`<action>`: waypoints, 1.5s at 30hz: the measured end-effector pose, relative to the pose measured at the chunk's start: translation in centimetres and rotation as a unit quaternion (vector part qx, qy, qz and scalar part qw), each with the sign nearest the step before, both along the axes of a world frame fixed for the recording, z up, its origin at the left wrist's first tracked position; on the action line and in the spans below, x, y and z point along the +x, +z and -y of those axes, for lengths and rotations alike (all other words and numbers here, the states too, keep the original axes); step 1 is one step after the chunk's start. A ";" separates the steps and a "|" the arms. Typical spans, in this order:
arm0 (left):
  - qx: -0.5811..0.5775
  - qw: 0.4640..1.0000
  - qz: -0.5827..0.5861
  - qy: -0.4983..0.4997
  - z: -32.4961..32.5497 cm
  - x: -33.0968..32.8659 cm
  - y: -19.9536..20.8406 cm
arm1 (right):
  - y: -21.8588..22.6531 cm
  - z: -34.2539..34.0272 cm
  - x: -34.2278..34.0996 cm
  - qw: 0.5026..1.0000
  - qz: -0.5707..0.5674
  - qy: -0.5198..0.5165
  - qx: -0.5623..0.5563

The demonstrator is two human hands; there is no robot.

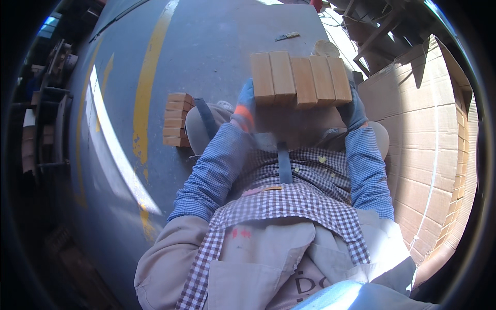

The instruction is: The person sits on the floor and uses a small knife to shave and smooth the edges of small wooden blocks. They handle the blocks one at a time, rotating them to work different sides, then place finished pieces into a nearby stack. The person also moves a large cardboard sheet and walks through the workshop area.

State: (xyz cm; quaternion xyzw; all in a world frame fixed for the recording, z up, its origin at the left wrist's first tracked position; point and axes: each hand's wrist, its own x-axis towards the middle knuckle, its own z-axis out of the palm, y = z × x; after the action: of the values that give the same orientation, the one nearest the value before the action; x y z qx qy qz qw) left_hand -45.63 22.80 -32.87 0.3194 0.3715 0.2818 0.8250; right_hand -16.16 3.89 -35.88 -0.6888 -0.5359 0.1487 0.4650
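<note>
A row of several light-brown wooden blocks (302,77), side by side, is held up in front of me above my lap. My left hand (245,107), in a blue and orange glove, presses on the row's left end. On the right end is my right hand (354,109), in a dark grey-blue glove. The blocks are squeezed between the two hands, and their front ends do not line up evenly. Some fingers are hidden behind the wood. Below the row is a blurred brown area that I cannot make out.
A stack of similar wooden blocks (176,120) stands on the grey floor by my left knee. A large cardboard sheet or box (413,119) rises at my right. Farther off lie a small knife (287,36) and a round pale object (325,48). A yellow line (142,103) marks the floor.
</note>
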 end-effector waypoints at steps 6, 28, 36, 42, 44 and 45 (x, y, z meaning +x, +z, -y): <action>0.097 0.993 -0.048 0.043 0.5 -0.5 0.4 | 1.3 0.2 1.2 0.976 0.189 -0.092 -0.065; -0.018 1.000 -0.009 -0.015 -4.5 0.9 -1.7 | 6.3 -22.7 14.0 0.942 -0.117 0.111 -0.293; 0.149 0.988 -0.032 -0.035 -3.3 0.7 -2.9 | 9.0 -13.9 10.7 0.950 0.105 0.189 -0.226; 0.238 0.968 -0.073 -0.042 -3.4 1.1 -2.8 | 10.5 -16.3 8.6 0.892 0.243 0.211 -0.318; 0.234 0.970 -0.050 -0.049 -3.4 1.1 -2.9 | 10.6 -16.9 8.4 0.890 0.265 0.200 -0.312; 0.185 0.982 -0.020 -0.037 -3.3 1.1 -3.0 | 10.4 -17.4 8.4 0.897 0.269 0.185 -0.297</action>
State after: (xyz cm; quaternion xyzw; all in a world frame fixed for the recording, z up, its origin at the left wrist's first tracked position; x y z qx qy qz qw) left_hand -44.48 26.11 -35.86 0.4853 0.3174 0.3090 0.7539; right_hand -7.80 21.34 -25.52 -0.6969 -0.6894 0.1933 0.0413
